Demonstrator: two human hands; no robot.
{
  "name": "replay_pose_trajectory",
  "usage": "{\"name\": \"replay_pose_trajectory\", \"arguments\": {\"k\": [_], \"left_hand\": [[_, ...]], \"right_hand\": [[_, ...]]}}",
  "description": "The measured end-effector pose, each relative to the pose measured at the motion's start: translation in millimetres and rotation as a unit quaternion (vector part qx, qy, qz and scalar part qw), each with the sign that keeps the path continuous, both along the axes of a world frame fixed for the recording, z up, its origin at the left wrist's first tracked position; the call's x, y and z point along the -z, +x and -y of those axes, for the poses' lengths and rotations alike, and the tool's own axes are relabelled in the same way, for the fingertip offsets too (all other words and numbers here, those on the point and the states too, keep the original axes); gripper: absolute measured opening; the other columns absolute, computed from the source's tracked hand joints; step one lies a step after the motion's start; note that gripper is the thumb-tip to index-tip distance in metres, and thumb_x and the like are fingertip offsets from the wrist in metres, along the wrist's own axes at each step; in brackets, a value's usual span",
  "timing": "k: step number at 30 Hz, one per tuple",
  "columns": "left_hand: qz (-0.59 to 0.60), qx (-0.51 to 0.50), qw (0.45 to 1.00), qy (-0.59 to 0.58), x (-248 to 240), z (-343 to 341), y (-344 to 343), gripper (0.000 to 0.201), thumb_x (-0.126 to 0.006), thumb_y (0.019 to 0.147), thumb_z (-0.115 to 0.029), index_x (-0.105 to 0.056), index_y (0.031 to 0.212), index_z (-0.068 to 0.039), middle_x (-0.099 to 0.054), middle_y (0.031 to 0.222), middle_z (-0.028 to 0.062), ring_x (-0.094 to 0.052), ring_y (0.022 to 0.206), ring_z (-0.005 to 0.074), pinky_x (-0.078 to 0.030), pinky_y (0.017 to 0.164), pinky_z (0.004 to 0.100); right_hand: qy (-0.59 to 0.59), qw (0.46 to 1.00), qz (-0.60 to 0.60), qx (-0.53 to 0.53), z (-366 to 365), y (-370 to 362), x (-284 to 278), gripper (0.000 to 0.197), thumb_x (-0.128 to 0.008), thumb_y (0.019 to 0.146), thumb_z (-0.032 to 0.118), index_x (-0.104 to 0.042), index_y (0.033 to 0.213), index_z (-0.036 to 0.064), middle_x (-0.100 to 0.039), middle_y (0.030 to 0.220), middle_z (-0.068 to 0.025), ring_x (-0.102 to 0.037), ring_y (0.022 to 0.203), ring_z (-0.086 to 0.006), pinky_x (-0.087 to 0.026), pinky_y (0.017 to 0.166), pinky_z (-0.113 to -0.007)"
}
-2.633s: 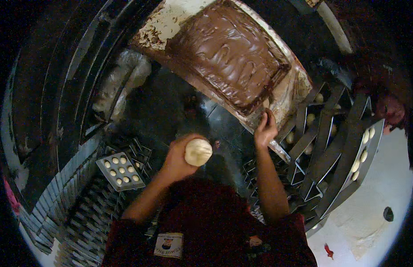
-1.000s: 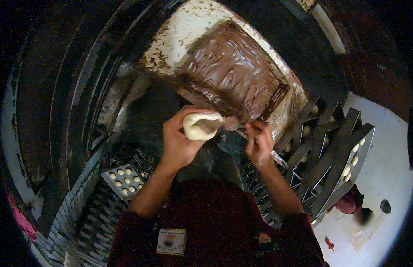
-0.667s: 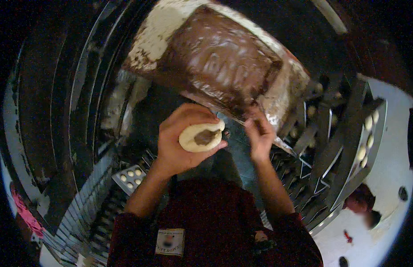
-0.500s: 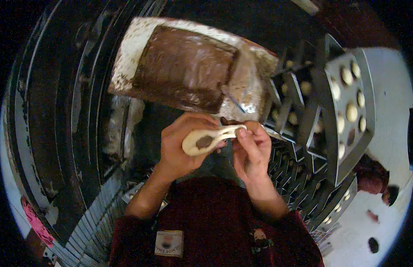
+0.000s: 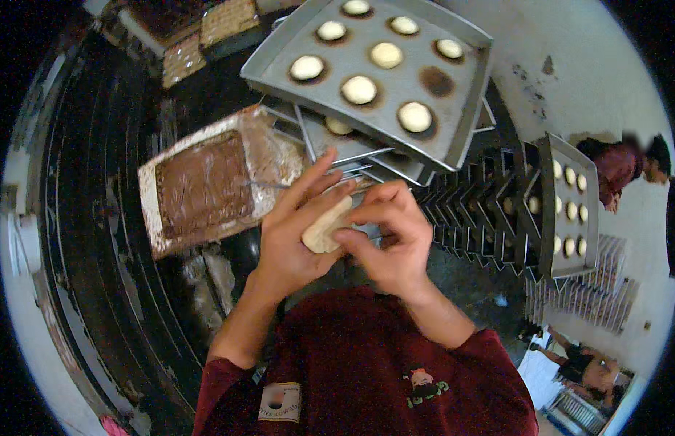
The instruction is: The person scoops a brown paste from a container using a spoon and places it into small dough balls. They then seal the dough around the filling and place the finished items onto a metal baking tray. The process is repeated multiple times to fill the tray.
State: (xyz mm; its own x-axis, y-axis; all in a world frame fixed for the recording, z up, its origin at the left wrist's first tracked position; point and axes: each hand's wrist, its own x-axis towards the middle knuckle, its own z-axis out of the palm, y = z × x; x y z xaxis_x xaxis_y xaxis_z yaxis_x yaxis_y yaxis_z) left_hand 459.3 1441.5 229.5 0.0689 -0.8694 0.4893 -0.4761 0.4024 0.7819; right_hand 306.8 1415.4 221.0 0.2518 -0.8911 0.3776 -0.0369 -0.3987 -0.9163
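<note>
one dough piece (image 5: 324,229) lies clasped in the left hand (image 5: 287,243), the right hand (image 5: 398,243) pinching its edge.

From the head, a wide view is directed down upon the left hand (image 5: 288,238) and the right hand (image 5: 400,243). Both are seen from near.
</note>
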Motion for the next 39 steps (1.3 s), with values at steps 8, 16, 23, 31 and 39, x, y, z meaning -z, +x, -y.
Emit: {"name": "replay_pose_trajectory", "arguments": {"k": [8,16,23,31,39], "left_hand": [[0.151,0.078,0.982,-0.079,-42.8,-19.4,16.1,0.058,-0.084,0.074,-0.011,-0.069,0.129,-0.003,-0.058,0.148,0.02,-0.068,0.122,0.0279,-0.053,0.094,0.0356],[0.05,0.073,0.99,-0.107,-43.5,-78.1,75.3,0.046,-0.077,0.074,-0.01,-0.071,0.118,0.001,-0.06,0.142,0.0229,-0.067,0.118,0.036,-0.054,0.097,0.0422],[0.114,0.189,0.973,-0.064,-47.4,-109.4,110.4,0.013,-0.061,0.094,-0.008,-0.066,0.084,-0.002,-0.072,0.1,0.0114,-0.068,0.11,0.0277,-0.048,0.094,0.0414],[-0.119,0.231,0.961,-0.098,-64.8,-123.9,69.5,0.038,-0.05,0.105,-0.031,-0.079,0.109,-0.008,-0.066,0.136,0.0164,-0.041,0.146,0.039,-0.024,0.117,0.0556],[-0.123,0.146,0.969,-0.154,-78.5,-110.3,-16.6,0.045,-0.068,0.093,-0.044,-0.078,0.113,-0.005,-0.064,0.133,0.0191,-0.045,0.138,0.0401,-0.029,0.114,0.0528]], "right_hand": [[-0.126,0.987,-0.093,0.032,-42.3,2.2,-51.6,0.019,-0.086,0.073,0.003,-0.073,0.087,0.0053,-0.059,0.101,-0.0111,-0.062,0.098,-0.0251,-0.054,0.079,-0.036],[0.137,0.957,0.254,0.032,-110.4,82.4,-72.0,0.018,-0.085,0.074,0.002,-0.076,0.089,0.0039,-0.055,0.106,-0.0125,-0.062,0.095,-0.0219,-0.054,0.085,-0.034],[-0.039,0.974,0.16,0.154,-150.1,93.3,-19.0,0.022,-0.08,0.086,0.021,-0.069,0.096,0.0041,-0.058,0.1,-0.0081,-0.056,0.095,-0.0182,-0.048,0.085,-0.035],[0.108,0.966,0.235,0.016,-192.2,103.3,-8.7,0.072,-0.057,0.101,0.055,-0.047,0.141,-0.0033,-0.056,0.136,-0.0157,-0.056,0.124,-0.0207,-0.046,0.103,-0.036],[-0.083,0.914,0.369,0.148,-159.9,67.6,-64.3,0.04,-0.04,0.11,0.029,-0.055,0.126,-0.0041,-0.055,0.14,-0.0275,-0.054,0.135,-0.0392,-0.048,0.108,-0.049]]}}
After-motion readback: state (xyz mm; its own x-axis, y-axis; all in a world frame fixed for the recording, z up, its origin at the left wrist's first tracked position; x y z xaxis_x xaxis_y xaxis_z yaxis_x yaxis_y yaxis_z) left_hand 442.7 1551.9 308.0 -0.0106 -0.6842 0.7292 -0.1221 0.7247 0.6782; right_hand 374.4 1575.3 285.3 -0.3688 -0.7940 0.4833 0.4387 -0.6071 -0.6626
